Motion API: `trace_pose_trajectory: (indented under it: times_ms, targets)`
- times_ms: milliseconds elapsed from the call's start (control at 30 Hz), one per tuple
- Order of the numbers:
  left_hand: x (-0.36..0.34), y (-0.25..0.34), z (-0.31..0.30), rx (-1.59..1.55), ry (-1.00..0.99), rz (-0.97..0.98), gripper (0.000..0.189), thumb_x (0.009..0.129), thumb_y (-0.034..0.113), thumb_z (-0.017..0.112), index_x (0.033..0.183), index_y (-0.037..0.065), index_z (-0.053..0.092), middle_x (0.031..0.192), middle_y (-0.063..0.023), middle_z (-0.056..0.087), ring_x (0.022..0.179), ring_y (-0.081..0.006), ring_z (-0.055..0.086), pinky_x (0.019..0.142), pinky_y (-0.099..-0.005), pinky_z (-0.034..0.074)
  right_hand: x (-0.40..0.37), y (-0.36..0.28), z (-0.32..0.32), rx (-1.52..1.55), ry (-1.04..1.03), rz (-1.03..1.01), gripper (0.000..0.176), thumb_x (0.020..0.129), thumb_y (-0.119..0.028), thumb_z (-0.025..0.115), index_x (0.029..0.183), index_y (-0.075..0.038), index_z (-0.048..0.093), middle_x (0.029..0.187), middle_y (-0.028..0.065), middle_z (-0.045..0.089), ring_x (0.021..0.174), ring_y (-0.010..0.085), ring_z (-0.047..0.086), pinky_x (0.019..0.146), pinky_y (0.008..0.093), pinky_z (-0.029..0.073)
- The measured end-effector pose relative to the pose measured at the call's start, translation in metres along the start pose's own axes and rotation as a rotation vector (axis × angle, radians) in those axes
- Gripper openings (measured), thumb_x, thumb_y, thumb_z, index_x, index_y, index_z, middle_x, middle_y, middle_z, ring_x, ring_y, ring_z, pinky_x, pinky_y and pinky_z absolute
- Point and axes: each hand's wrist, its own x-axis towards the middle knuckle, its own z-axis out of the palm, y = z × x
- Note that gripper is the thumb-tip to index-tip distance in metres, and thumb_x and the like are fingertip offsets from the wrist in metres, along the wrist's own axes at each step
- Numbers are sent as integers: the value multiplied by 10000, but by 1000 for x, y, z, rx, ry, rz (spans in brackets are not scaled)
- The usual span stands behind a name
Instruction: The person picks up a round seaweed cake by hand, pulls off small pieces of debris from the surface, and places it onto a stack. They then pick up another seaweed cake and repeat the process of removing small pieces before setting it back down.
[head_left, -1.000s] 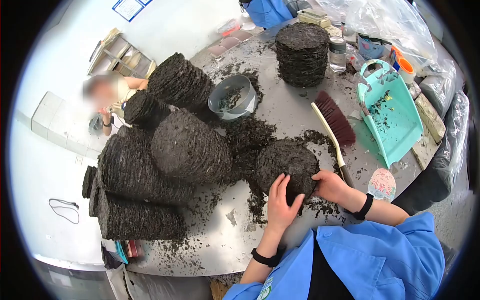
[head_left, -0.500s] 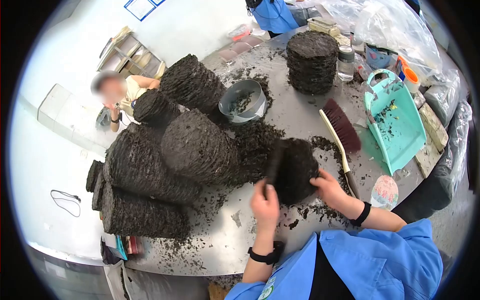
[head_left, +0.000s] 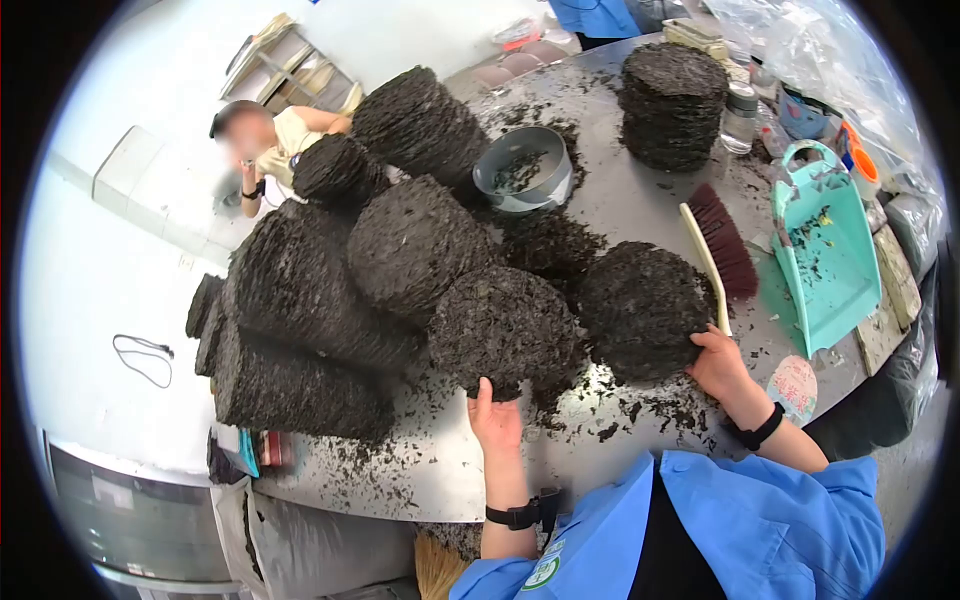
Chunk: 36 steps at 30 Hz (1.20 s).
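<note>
Left hand (head_left: 495, 425) thumb-up, gripping one dark disc (head_left: 505, 325); right hand (head_left: 720, 368) fingers at second disc's (head_left: 645, 312) edge.

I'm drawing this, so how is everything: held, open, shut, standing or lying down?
Round black flaky sheet, held by the left hand
Second round black sheet, touched by the right hand
Teal plastic dustpan, scraps inside
Round grey bowl, open, bits inside
Cream-handled red brush, lying down
Clear round jar, standing, lid on
Tall black stack, standing
</note>
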Motion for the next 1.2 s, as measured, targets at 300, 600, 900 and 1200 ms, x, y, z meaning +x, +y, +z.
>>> trace_pose_trajectory:
  times_ms: [300, 600, 900, 1200]
  targets:
    - [-8, -10, 16, -115, 5, -102, 304, 948, 67, 554, 1251, 84, 556, 1269, -115, 598, 1155, -290, 583, 973, -517, 480, -1, -9, -14, -3, 6, -50, 438, 882, 0, 485, 1302, -89, 392, 1201, 93, 554, 1096, 265, 563, 925, 493, 437]
    - [-11, -60, 53, -44, -15, -206, 361, 936, 49, 559, 1284, 115, 489, 1289, -91, 569, 1180, -264, 554, 986, -478, 473, -21, -21, 70, -1288, -256, -1061, 414, 780, 81, 571, 1173, -44, 541, 1181, 106, 609, 1084, 245, 587, 921, 349, 461]
    - [-11, -75, 65, -136, 39, -403, 427, 978, 196, 449, 1378, 47, 442, 1389, -108, 508, 1282, -294, 472, 1096, -476, 356, -15, -25, 73, -1335, -283, -980, 584, 774, -127, 684, 1309, -41, 467, 1329, 145, 501, 1274, 296, 462, 1071, 450, 349]
    - [-23, -69, 78, -123, 53, -380, 550, 964, 438, 387, 1374, 80, 466, 1397, -96, 495, 1291, -296, 455, 1096, -477, 345, 16, -19, 67, -247, -126, -67, 691, 874, -52, 627, 1459, 30, 270, 1344, 125, 484, 1199, 198, 491, 994, 313, 401]
